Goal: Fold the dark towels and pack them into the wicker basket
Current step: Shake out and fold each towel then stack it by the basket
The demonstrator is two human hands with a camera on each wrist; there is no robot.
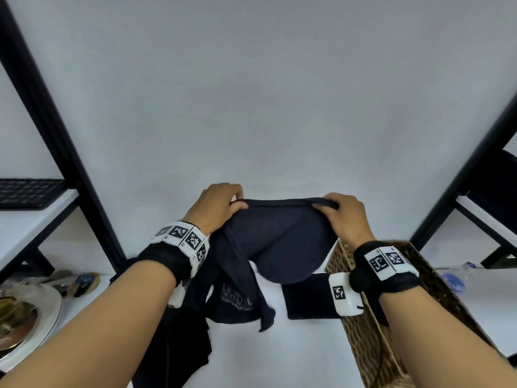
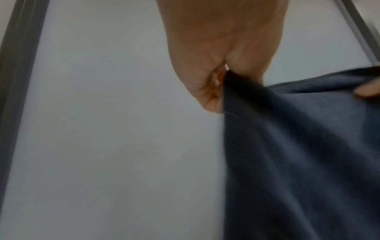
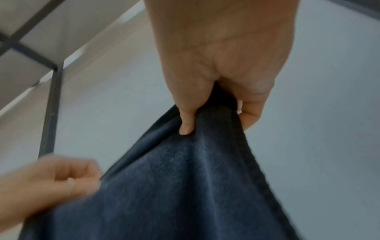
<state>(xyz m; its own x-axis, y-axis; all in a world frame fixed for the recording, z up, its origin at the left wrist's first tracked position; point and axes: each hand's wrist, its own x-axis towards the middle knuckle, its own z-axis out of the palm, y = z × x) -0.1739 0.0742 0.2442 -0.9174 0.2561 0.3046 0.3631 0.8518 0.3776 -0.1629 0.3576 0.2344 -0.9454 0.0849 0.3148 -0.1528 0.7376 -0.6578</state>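
Head view: both hands raised over a white table (image 1: 279, 107), a dark towel (image 1: 279, 242) stretched between them.
Far left: a keyboard (image 1: 28, 193) on a side shelf (image 1: 25, 228); nearer, a plate (image 1: 42, 326) with blurred items on it.
Left hand (image 1: 216, 207): fingers curled tight round the towel's top left corner, thumb on the near side. In the left wrist view the hand (image 2: 216, 56) is closed, with the cloth (image 2: 298, 162) emerging from between fingers and palm; picture blurred.
Towel: top hem runs taut from hand to hand; the body sags below in a rounded belly, clear of the table. A twisted tail hangs down from the left side.
Below the towel: another dark cloth with pale lettering (image 1: 236, 303) lies crumpled on the table; a folded dark piece (image 1: 307, 296) lies flat to its right, touching the basket's left wall.
Near left: more dark cloth (image 1: 173, 345) heaped under the left forearm.
Right hand (image 1: 348, 217): closed on the top right corner. In the right wrist view the hand (image 3: 222, 65) has the thumb pressed on the near face of the towel (image 3: 174, 186), fingers wrapped behind.
Basket (image 1: 366, 345): wicker, at the near right under the right wrist; its contents are hidden by the arm.
Far right: a small blue item (image 1: 456, 278), blurred.
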